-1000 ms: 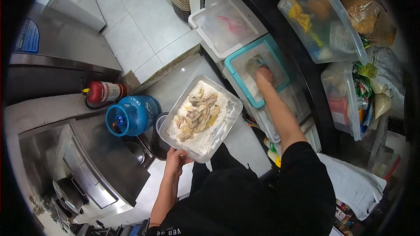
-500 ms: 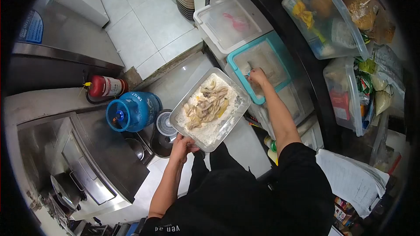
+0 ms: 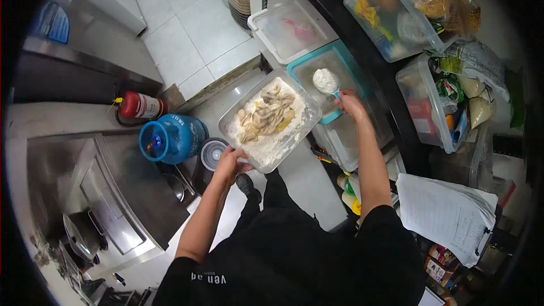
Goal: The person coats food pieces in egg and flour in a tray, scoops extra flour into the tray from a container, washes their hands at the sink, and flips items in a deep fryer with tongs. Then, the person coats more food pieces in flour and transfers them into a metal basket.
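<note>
your right hand [image 3: 350,103] grips the loaded scoop [image 3: 336,92] over the teal-rimmed bin [image 3: 331,117]. your left hand [image 3: 229,164] grips the tray [image 3: 295,141], pale pieces [image 3: 265,114] on powder inside. scooping looks done; white powder [image 3: 325,80] heaped in scoop, not tipped out.

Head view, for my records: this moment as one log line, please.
left hand: holds tray; right hand: holds heaped scoop over teal-rimmed bin; tray: powder, pale pieces

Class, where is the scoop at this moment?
In the head view, the scoop is right of centre in the upper half, held in the right hand over the teal-rimmed bin.
</note>
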Tool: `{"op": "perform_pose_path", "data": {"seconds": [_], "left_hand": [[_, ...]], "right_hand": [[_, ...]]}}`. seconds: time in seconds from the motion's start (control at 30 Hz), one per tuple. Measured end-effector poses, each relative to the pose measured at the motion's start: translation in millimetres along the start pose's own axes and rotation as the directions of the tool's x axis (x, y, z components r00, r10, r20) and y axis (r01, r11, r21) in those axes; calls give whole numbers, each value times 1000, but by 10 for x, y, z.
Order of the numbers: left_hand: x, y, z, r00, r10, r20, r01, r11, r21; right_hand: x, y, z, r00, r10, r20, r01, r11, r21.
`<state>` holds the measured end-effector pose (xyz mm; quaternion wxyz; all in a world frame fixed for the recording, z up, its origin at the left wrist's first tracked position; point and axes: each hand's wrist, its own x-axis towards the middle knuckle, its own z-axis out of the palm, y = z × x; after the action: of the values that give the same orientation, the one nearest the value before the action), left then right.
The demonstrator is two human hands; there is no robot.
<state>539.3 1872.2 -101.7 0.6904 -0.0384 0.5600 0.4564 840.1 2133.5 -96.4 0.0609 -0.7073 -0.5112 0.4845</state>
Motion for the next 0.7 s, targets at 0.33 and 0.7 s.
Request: {"op": "perform_pose_path", "data": {"seconds": [0.33,0.7], "left_hand": [[-49,6,-39,993,-17,116,7,996,92],[-106,-17,75,987,-19,158,-2,992,127]], "right_hand": [[-1431,-255,556,801,-584,-132,545,803,-244],[-1751,-430,794,539,-841,-53,581,417,-699]]}}
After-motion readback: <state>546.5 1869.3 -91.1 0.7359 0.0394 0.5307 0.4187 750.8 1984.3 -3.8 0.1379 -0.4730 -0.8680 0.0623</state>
